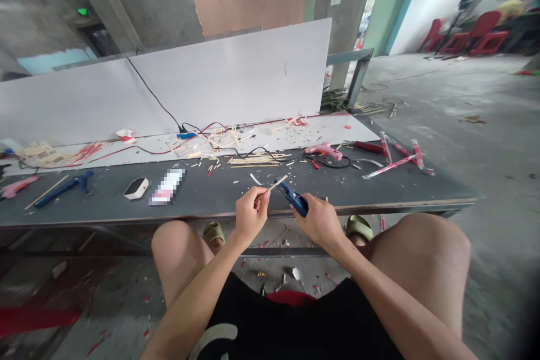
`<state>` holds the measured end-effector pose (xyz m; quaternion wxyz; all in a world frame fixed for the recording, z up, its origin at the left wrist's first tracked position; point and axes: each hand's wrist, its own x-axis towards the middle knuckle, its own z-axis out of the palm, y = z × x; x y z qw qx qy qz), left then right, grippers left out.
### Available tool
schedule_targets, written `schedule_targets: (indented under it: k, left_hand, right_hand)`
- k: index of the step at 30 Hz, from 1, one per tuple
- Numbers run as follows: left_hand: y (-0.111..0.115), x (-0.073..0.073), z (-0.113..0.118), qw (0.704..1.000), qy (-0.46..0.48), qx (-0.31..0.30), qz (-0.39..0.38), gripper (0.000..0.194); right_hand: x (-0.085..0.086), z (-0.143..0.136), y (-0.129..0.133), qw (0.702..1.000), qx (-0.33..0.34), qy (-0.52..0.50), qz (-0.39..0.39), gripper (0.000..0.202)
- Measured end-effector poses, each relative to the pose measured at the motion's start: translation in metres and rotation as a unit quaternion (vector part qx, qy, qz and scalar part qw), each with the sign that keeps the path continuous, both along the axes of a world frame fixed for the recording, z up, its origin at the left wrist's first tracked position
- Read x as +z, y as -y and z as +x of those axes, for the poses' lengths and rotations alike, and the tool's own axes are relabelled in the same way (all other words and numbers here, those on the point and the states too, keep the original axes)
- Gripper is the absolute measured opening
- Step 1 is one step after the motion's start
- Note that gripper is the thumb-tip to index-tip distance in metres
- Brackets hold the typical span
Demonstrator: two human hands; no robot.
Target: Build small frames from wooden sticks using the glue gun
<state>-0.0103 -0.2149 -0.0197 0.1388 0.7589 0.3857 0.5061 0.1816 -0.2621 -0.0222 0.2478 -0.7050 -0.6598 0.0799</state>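
Observation:
My left hand (pixel 252 211) pinches a thin wooden stick (pixel 278 182), which points up and to the right. Closed around a blue-handled cutting tool (pixel 297 201) is my right hand (pixel 321 219); the tool looks like pliers or snips. Its jaws are close to the free end of the stick, but I cannot tell whether they touch it. Beyond my hands, a pile of wooden sticks (pixel 257 161) lies on the dark workbench (pixel 211 191). A small white strip (pixel 255 179) lies just past my left hand.
A pink glue gun (pixel 324 151) with a black cable lies at the right, near red-and-clear wrapped sticks (pixel 396 164). To the left are a phone (pixel 167 187), a small white device (pixel 135 188) and a blue tool (pixel 67 187). A white panel (pixel 236 79) stands behind the bench.

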Motion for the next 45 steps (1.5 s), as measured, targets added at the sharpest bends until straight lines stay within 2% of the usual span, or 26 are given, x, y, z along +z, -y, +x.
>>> schedule_targets:
  k: [8,23,45]
  left_hand:
    - [0.002,-0.006,0.004,1.000,-0.027,0.006,0.004,0.018]
    - [0.002,-0.003,0.004,0.999,-0.040,0.019,-0.020,0.018]
    - [0.000,-0.001,0.002,0.996,-0.076,0.026,-0.041,0.022]
  right_hand:
    - [-0.002,-0.004,0.001,1.000,0.002,0.004,-0.001,0.019]
    - [-0.005,-0.012,-0.003,0.997,-0.003,0.049,-0.052,0.015]
    - [-0.002,-0.011,-0.001,0.998,-0.014,0.043,-0.035,0.015]
